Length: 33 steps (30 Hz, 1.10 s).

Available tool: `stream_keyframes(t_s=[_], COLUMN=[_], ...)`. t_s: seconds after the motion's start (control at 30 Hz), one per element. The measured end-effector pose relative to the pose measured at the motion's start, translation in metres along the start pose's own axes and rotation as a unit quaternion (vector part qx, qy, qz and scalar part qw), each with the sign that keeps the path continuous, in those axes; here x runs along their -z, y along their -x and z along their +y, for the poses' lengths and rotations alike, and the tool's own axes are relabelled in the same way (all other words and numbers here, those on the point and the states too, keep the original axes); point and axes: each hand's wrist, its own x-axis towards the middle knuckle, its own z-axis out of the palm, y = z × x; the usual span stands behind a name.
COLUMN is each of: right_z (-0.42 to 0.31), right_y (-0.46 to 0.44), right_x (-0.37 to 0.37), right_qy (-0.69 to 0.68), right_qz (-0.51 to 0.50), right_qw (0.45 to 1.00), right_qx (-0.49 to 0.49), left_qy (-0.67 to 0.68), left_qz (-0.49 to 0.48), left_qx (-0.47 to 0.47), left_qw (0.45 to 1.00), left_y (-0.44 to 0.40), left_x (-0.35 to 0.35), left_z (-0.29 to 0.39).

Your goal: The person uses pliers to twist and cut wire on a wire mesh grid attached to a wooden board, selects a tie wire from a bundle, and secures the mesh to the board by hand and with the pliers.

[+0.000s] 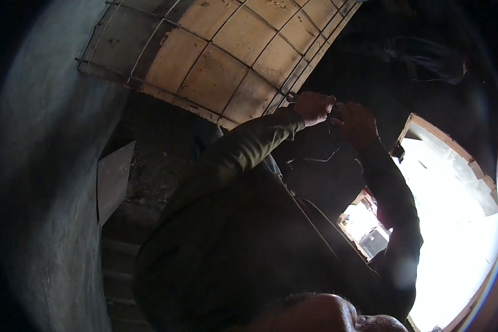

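Note:
My left hand (314, 108) is closed beside the lower right corner of a rebar grid (251, 67) on a wooden panel (238, 36). It grips a small metal tool (291, 97), whose ringed end sticks out on the left. My right hand (358, 124) is just to the right, its fingers bent towards the left hand's thumb. What lies between its fingertips is too dark to tell. Both arms reach up in dark green sleeves. Below the hands, a thin pale wire (322, 159) shows against the dark background.
A rough grey wall (55, 182) runs down the left. Dark steps (120, 276) lie beside it, with a pale board (114, 180) above them. At right is a bright opening (454, 221) with a smaller one near my right arm. Part of a person's head (321, 315) shows at the bottom.

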Motion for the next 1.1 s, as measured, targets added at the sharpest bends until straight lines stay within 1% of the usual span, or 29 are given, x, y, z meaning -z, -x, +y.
stream_keyframes(t_s=[0.03, 0.07, 0.13, 0.17, 0.23, 0.27, 0.33, 0.37, 0.43, 0.47, 0.53, 0.57, 0.63, 0.67, 0.73, 0.77, 0.8, 0.83, 0.87, 0.93, 0.97, 1.03, 1.07, 1.1], right_z=[0.007, 0.014, 0.017, 0.017, 0.013, 0.010, 0.006, 0.005, 0.006, 0.006, 0.007, 0.008, 0.008, 0.012, 0.021, 0.022, 0.021, 0.016, 0.015, 0.002, 0.006, 0.013, 0.010, 0.001], right_y=[-0.004, -0.008, -0.012, -0.012, -0.013, -0.013, -0.011, -0.009, -0.008, -0.007, -0.005, -0.004, -0.002, 0.001, 0.009, 0.012, 0.014, 0.016, 0.015, 0.010, 0.011, 0.021, 0.024, 0.030], right_x=[-0.002, -0.003, -0.004, -0.004, 0.006, 0.007, 0.005, 0.004, 0.000, -0.002, -0.006, -0.007, -0.013, -0.022, -0.043, -0.051, -0.057, -0.055, -0.050, -0.027, -0.032, -0.051, -0.058, -0.061], right_qy=[0.021, 0.022, -0.045, -0.046, -0.139, -0.140, -0.190, -0.192, -0.209, -0.210, -0.261, -0.261, -0.300, -0.300, -0.353, -0.353, -0.440, -0.519, -0.519, -0.602, -0.604, -0.613, -0.614, -0.507], right_qz=[-0.015, -0.013, -0.019, -0.019, -0.084, -0.086, -0.061, -0.064, -0.086, -0.087, -0.129, -0.130, -0.175, -0.175, -0.185, -0.183, -0.220, -0.256, -0.255, -0.317, -0.314, -0.390, -0.388, -0.276], right_qw=[0.998, 0.998, 0.997, 0.997, 0.987, 0.986, 0.979, 0.978, 0.971, 0.971, 0.948, 0.948, 0.919, 0.919, 0.896, 0.896, 0.830, 0.748, 0.749, 0.584, 0.585, 0.546, 0.547, 0.777], right_qx=[0.053, 0.054, 0.055, 0.054, 0.002, 0.000, -0.040, -0.041, -0.078, -0.079, -0.126, -0.127, -0.186, -0.186, -0.195, -0.195, -0.263, -0.326, -0.323, -0.442, -0.440, -0.418, -0.416, -0.252], left_qy=[0.019, 0.017, 0.031, 0.031, 0.020, 0.022, 0.017, 0.019, 0.015, 0.016, 0.008, 0.009, 0.001, 0.001, -0.034, -0.035, -0.040, -0.043, -0.047, -0.068, -0.071, -0.142, -0.145, -0.132], left_qz=[-0.062, -0.060, -0.076, -0.078, -0.082, -0.083, -0.052, -0.054, -0.009, -0.010, -0.039, -0.040, -0.088, -0.088, -0.105, -0.105, -0.050, 0.004, 0.005, 0.001, 0.000, 0.013, 0.013, -0.006], left_qx=[0.030, 0.029, 0.048, 0.049, 0.044, 0.044, 0.022, 0.024, -0.028, -0.027, -0.036, -0.036, -0.062, -0.062, -0.074, -0.075, -0.113, -0.148, -0.148, -0.198, -0.201, -0.186, -0.188, -0.176], left_qw=[0.997, 0.998, 0.995, 0.995, 0.995, 0.995, 0.998, 0.998, 0.999, 0.999, 0.999, 0.999, 0.994, 0.994, 0.991, 0.991, 0.992, 0.988, 0.988, 0.978, 0.977, 0.972, 0.971, 0.976], left_y=[-0.003, -0.006, -0.006, -0.005, -0.002, -0.001, 0.001, 0.004, 0.005, 0.006, 0.007, 0.006, 0.005, 0.005, 0.008, 0.009, 0.013, 0.020, 0.025, 0.034, 0.033, 0.035, 0.035, 0.039], left_x=[0.006, 0.007, 0.006, 0.006, 0.005, 0.005, 0.001, -0.001, -0.005, -0.007, -0.010, -0.011, -0.006, -0.003, 0.002, 0.005, 0.010, 0.015, 0.025, 0.048, 0.048, 0.042, 0.025, -0.003], left_z=[0.000, -0.001, -0.003, -0.003, -0.002, -0.002, -0.004, -0.004, -0.008, -0.010, -0.013, -0.015, -0.017, -0.017, -0.014, -0.013, -0.011, -0.007, -0.007, 0.000, 0.001, 0.006, 0.001, -0.006])
